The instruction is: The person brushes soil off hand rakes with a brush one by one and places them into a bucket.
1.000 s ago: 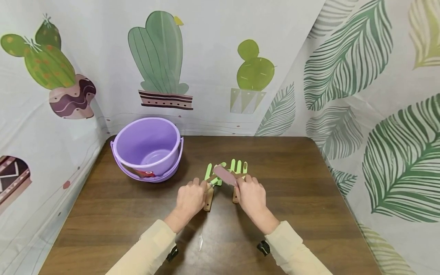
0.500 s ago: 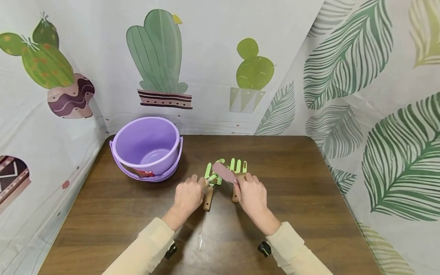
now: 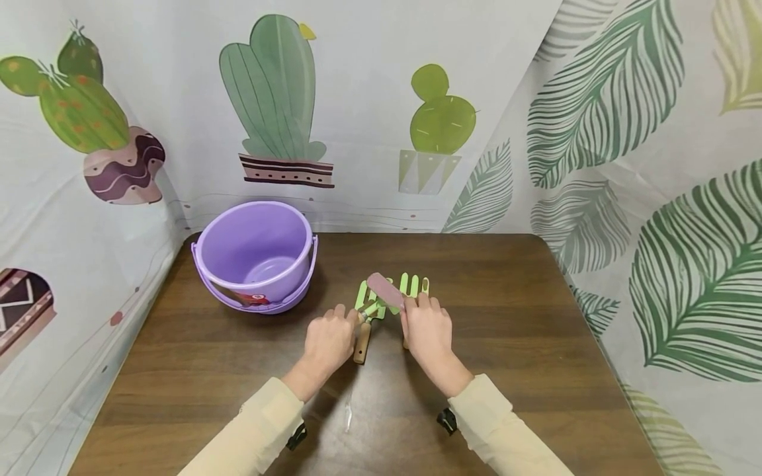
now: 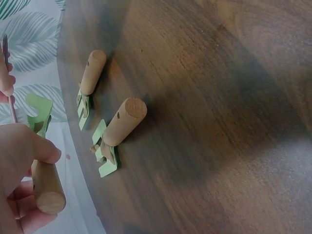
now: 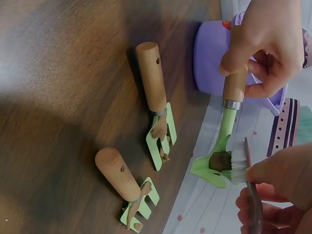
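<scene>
My left hand grips the wooden handle of a small green garden trowel, held above the table. A brown clump, like soil or clay, sits in the trowel's blade. In my right hand is a scrub brush with a mauve back. Its white bristles touch the brown clump in the right wrist view. Below the hands lie two green garden forks with wooden handles, one nearer the left hand and another farther right. Brown lumps cling to both forks.
A purple bucket with its handle down stands at the table's back left. The brown wooden table ends against a printed cloth backdrop. A small clear scrap lies near the front.
My right hand and the brush have shifted a little left and away from me, along the trowel. The left hand stays nearly in place, and the forks and bucket have not moved.
</scene>
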Available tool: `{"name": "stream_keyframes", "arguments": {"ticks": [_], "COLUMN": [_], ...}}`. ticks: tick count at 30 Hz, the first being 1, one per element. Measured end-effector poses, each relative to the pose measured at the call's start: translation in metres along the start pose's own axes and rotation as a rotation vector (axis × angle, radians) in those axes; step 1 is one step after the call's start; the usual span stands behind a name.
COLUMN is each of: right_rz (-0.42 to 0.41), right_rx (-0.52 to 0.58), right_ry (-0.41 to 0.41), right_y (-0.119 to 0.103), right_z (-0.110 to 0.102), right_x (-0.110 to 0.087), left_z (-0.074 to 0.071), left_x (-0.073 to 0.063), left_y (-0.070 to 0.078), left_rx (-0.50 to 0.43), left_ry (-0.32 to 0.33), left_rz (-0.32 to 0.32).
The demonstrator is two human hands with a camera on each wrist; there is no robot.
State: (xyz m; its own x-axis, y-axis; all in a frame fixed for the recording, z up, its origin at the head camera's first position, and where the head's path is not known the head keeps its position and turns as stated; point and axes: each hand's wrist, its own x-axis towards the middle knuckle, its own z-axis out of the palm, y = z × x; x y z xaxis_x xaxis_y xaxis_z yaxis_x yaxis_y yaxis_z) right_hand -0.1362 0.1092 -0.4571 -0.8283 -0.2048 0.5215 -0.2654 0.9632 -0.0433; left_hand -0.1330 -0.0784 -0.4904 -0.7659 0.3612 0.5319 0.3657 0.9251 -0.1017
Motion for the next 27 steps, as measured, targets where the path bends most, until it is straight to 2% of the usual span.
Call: {"name": "stream_keyframes", "arguments": {"ticks": [9, 20, 27], "right_rz": [-0.006, 0.002, -0.007], "right_rx": [-0.004, 0.025, 0.050], "right_ry": [-0.032, -0.038, -0.037], "right_y": [0.000, 0.005, 0.007], "right_z": [-0.002, -0.006, -0.008], "right_x": [-0.006, -0.012, -0.021], "left_z": [0.001, 0.003, 0.002], "left_x": [-0.002, -0.001, 0.000], "left_y": [-0.002, -0.005, -0.008], "left_rx": [-0.006, -0.014, -0.011], "left_ry": [-0.027, 0.014, -0.006], "left_rz": [-0.024, -0.018, -0.048]}}
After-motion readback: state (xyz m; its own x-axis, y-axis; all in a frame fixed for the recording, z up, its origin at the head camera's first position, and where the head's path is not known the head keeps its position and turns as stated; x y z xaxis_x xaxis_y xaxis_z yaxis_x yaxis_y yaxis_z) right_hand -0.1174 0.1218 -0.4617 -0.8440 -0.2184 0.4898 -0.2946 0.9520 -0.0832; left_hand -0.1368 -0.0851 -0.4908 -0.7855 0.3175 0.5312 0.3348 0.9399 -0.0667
